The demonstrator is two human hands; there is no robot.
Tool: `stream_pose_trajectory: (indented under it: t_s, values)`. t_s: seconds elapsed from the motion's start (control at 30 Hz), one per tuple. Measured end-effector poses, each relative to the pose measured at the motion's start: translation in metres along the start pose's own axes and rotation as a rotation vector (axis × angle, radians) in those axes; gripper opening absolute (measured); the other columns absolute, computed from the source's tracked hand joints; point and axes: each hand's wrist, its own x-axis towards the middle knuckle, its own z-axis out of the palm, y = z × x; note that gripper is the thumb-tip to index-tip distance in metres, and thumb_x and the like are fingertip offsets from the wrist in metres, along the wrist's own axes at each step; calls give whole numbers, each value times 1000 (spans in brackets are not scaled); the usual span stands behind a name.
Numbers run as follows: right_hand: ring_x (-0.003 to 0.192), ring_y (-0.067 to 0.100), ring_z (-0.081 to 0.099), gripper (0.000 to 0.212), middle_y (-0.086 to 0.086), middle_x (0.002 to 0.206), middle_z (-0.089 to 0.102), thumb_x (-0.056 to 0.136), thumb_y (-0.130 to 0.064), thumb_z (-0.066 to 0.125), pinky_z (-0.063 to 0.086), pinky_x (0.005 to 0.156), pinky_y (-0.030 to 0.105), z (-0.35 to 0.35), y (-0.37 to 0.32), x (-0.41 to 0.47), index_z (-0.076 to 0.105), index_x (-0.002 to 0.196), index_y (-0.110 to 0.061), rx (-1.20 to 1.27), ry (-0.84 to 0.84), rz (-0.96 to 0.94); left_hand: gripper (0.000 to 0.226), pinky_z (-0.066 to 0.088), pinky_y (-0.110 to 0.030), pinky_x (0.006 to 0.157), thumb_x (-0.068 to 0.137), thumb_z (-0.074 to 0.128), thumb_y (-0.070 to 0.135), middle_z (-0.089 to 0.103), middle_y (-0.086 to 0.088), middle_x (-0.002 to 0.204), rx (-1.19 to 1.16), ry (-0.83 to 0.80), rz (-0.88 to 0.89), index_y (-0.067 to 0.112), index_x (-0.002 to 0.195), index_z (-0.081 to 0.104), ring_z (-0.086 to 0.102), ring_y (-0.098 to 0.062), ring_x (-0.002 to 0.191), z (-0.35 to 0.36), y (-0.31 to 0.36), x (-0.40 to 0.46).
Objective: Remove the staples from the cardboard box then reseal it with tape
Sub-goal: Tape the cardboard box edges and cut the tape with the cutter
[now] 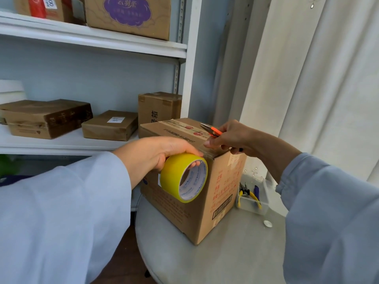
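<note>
While gripping one roll of yellow tape, fingers hooked through its white printed core, left hand held against upper front edge of one brown cardboard box. Box cube-shaped, corrugated, matte, printed with red and black lettering, standing on round pale grey tabletop. Clear tape strip drawn from roll onto top corner of box, pressed down there by thumb of right hand. Same right hand curled around one small pair of snips with orange handle and pointed metal blades, lying over box lid. Both arms in loose pale blue sleeves.

One clear plastic tray just beside box on its right, rectangular, holding a few hand tools with yellow and blue handles; exact count unclear. One small round silvery disc near tray on tabletop.

Behind, white shelf unit carrying five more brown cardboard boxes: three on lower level, two flat and one upright, and two on upper level, one with purple label. White curtain hanging at right, soft and pleated.
</note>
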Motion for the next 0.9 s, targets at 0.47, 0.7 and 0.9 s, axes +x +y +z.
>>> stream_pose_trajectory:
  t_s: [0.47,0.7,0.9]
  values:
    - [57,14,45,32,7,73,57,86,-25,71,31,45,21,-1,15,19,68,106,0,-75,-57,-67,28,46,-14,37,89,64,21,60,-3,47,-25,35,-30,5,67,65,53,-7,33,10,1,7]
    - [64,11,50,28,0,74,57,87,-26,68,34,44,13,2,15,21,68,105,-5,-216,-34,-175,48,45,-20,48,87,64,24,58,0,45,2,79,-32,10,41,65,52,-8,34,13,-5,13]
    - [99,22,57,39,4,105,59,79,-40,74,50,85,35,6,31,30,55,102,-16,-241,63,-190,44,45,-15,40,88,64,26,58,-1,45,-35,83,2,10,47,66,52,-8,33,16,-10,13]
